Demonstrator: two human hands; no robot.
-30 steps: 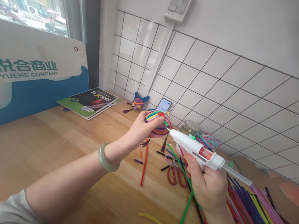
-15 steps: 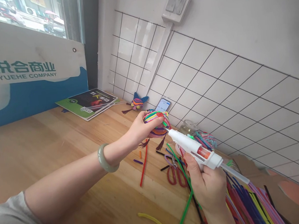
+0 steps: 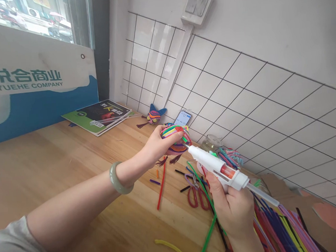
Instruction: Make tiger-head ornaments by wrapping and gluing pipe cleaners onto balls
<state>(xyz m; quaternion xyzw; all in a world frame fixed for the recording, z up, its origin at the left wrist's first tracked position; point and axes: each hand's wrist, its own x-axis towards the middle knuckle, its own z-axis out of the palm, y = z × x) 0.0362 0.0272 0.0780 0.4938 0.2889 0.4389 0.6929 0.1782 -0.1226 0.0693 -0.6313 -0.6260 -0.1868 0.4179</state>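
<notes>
Pale wood makes up the table (image 3: pixel 86 158), with a wire grid (image 3: pixel 242 97) on the wall behind it. The left hand (image 3: pixel 155 147) curls around a bright striped craft (image 3: pixel 178 147), up above the table. The right hand (image 3: pixel 233 209) wraps around a white glue gun (image 3: pixel 207 162), its tip right at the craft — I can't tell if they touch. It looks like the gluing step — the next move seems to need a gentle squeeze and no wobbling.

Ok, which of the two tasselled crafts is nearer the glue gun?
The craft in your left hand, beside the glue gun; the blue-eared craft sits farther back, unheld.
</notes>
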